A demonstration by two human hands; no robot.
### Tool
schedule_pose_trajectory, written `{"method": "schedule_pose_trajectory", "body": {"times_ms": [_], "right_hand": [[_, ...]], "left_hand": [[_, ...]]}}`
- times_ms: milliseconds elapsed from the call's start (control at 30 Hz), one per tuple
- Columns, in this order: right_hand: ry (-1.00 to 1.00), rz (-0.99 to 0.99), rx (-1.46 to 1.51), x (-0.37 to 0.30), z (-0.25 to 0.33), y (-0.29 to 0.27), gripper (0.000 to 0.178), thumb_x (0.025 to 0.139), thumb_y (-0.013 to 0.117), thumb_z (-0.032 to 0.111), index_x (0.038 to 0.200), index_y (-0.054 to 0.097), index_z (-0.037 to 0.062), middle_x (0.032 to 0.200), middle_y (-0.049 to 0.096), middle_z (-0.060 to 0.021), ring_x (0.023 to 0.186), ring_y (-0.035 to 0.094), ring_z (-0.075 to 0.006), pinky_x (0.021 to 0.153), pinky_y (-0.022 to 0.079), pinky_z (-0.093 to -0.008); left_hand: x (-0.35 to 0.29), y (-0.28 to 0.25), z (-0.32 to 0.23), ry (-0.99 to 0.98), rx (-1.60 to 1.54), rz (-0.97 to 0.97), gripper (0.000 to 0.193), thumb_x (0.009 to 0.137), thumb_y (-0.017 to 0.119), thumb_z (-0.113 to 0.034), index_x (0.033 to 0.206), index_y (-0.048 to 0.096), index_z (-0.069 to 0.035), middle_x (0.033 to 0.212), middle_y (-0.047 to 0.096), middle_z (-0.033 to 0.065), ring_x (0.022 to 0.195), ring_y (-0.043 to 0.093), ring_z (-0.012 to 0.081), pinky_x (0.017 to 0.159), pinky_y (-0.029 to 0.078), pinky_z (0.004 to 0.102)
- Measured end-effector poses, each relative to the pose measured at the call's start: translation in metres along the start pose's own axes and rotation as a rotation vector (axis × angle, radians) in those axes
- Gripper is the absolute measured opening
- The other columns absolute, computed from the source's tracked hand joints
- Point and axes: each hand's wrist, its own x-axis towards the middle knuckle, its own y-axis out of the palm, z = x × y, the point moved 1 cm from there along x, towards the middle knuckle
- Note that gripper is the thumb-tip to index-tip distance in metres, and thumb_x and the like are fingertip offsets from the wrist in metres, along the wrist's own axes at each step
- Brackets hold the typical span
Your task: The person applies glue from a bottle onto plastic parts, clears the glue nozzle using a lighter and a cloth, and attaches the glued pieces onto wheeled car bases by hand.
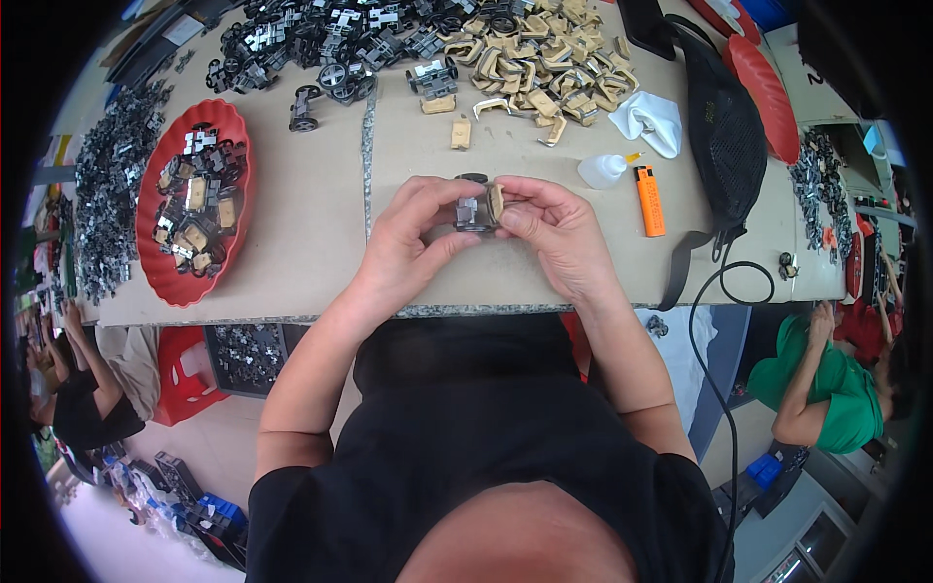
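Above the table's near edge, my left hand (408,228) pinches a small grey-and-black wheeled chassis (468,213) between thumb and fingers. On its right side, my right hand (556,231) grips a tan curved piece (497,203) with thumb and fingertips. The two parts meet or nearly meet; my fingers hide whether they are joined. Beyond my hands lie a single tan piece (461,133) and a lone wheeled chassis (304,108).
Heaps of dark chassis (335,39) and tan pieces (544,68) cover the far side. A red scalloped tray (247,194) holds finished-looking parts at left. At right are a white squeeze bottle (602,172), orange lighter (649,201), white cloth (649,121), black bag (724,131) and cable (696,340).
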Motion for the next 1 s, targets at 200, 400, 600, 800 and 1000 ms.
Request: {"method": "schedule_pose_trajectory", "body": {"times_ms": [200, 400, 600, 800, 1000], "right_hand": [[0.061, 0.03, -0.045, 0.0008, 0.0045, 0.0012, 0.034, 0.075, 0.061, -0.003, 0.107, 0.051, -0.004, 0.094, 0.058, -0.0108, 0.083, 0.057, -0.0127, 0.075, 0.049, -0.0249], [0.081, 0.011, -0.061, 0.0033, 0.0065, 0.0016, 0.032, 0.073, 0.062, -0.004, 0.103, 0.051, -0.0039, 0.094, 0.057, -0.0109, 0.084, 0.057, -0.0137, 0.077, 0.049, -0.026], [0.134, -0.008, -0.023, 0.005, 0.0094, 0.0046, 0.029, 0.074, 0.063, -0.002, 0.101, 0.052, -0.0039, 0.094, 0.057, -0.0107, 0.083, 0.059, -0.015, 0.076, 0.05, -0.0266], [0.131, -0.023, 0.022, 0.0033, 0.0047, 0.0059, 0.029, 0.075, 0.062, -0.001, 0.103, 0.052, -0.002, 0.095, 0.057, -0.0098, 0.085, 0.057, -0.0142, 0.076, 0.049, -0.0282], [0.149, -0.032, -0.015, 0.0045, 0.0078, 0.0079, 0.027, 0.076, 0.061, -0.001, 0.101, 0.053, -0.0017, 0.097, 0.056, -0.0099, 0.084, 0.057, -0.0141, 0.076, 0.048, -0.028]], "left_hand": [[-0.0005, 0.0008, 0.002, 0.042, 0.002, 0.001, 0.041, 0.071, 0.061, 0.007, 0.109, 0.051, -0.005, 0.103, 0.045, 0.0079, 0.098, 0.053, 0.0192, 0.086, 0.047, 0.0303], [-0.0002, -0.0007, 0.0017, 0.055, 0.075, -0.01, 0.041, 0.07, 0.063, 0.005, 0.108, 0.053, -0.006, 0.102, 0.047, 0.0082, 0.094, 0.054, 0.0188, 0.08, 0.048, 0.0289], [0.0006, -0.0003, 0.0054, 0.055, 0.077, -0.009, 0.04, 0.07, 0.063, 0.005, 0.108, 0.053, -0.006, 0.102, 0.046, 0.0082, 0.095, 0.054, 0.0192, 0.083, 0.048, 0.0295], [0.0012, 0.0006, 0.0053, 0.026, -0.025, 0.0, 0.04, 0.071, 0.061, 0.008, 0.109, 0.052, -0.003, 0.103, 0.043, 0.0076, 0.099, 0.052, 0.0193, 0.09, 0.046, 0.0309], [0.0011, 0.0021, 0.0059, 0.005, -0.061, 0.002, 0.04, 0.071, 0.06, 0.01, 0.108, 0.052, -0.002, 0.104, 0.042, 0.0072, 0.101, 0.051, 0.0189, 0.092, 0.045, 0.0311]]}}
